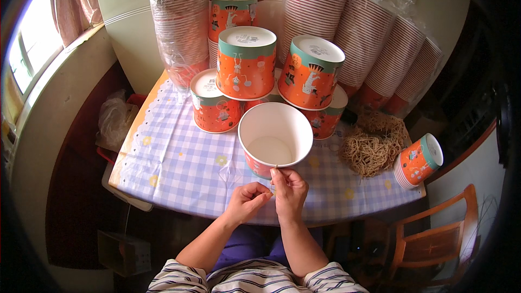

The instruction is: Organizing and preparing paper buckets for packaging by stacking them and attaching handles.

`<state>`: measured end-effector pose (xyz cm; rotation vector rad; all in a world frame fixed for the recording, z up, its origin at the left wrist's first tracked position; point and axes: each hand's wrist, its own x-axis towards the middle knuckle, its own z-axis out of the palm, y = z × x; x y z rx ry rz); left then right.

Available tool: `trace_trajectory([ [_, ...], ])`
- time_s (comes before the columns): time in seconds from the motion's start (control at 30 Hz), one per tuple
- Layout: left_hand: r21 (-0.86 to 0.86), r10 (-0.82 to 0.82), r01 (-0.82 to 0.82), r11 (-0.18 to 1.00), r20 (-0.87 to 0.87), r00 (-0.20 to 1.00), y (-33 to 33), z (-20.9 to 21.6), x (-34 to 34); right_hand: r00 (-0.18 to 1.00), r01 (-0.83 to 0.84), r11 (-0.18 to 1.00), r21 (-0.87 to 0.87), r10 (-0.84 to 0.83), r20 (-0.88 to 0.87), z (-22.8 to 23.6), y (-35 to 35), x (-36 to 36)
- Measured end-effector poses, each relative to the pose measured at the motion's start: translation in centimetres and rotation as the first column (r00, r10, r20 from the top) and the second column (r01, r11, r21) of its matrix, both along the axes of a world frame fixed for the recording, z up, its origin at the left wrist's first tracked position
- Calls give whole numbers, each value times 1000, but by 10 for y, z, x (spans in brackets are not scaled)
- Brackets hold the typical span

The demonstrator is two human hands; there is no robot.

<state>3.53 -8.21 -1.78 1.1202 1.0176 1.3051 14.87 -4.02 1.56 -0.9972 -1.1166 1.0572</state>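
A large paper bucket [275, 135] stands mouth up near the table's front edge, its white inside showing and its outer wall orange-red. My right hand [290, 192] is at its near rim, thumb and forefinger pinched on a thin pale cord [272, 183]. Beside it, a little lower and to the left, my left hand [248, 202] is closed, its fingertips meeting the cord too. Whether the cord passes through the bucket's wall is too small to tell. A heap of tan cords [373, 149] lies on the table to the right.
Upturned orange-and-green buckets [247, 68] are piled behind. Tall plastic-wrapped bucket stacks [315, 13] line the back, another stack [179, 21] at left. A short nested stack [418, 161] lies tilted at the right edge of the checked tablecloth [179, 163]. A wooden chair [434, 233] stands lower right.
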Motion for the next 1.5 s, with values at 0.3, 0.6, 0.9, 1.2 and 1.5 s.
trace_trajectory([
  [0.3, 0, -2, 2, 1000, 57, 998, -3, -14, 2, 995, -70, 998, 6, 71, -67, -13, 1, 6],
  [0.6, 130, -90, 95, 987, -46, 995, -6, -9, -1, 929, -343, 939, 24, 343, -139, -20, -7, 26],
  [0.9, 224, -46, 78, 971, -142, 989, -14, -9, -7, 966, -58, 959, 276, -17, 260, -1, -3, 41],
  [1.2, 99, 158, -140, 985, -213, 964, -21, 28, -28, 742, -279, 729, 625, -249, 622, 44, 23, 53],
  [1.5, 112, 189, -160, 981, -341, 921, -21, 26, -35, 660, -376, 699, 608, -259, 706, 43, 29, 43],
])
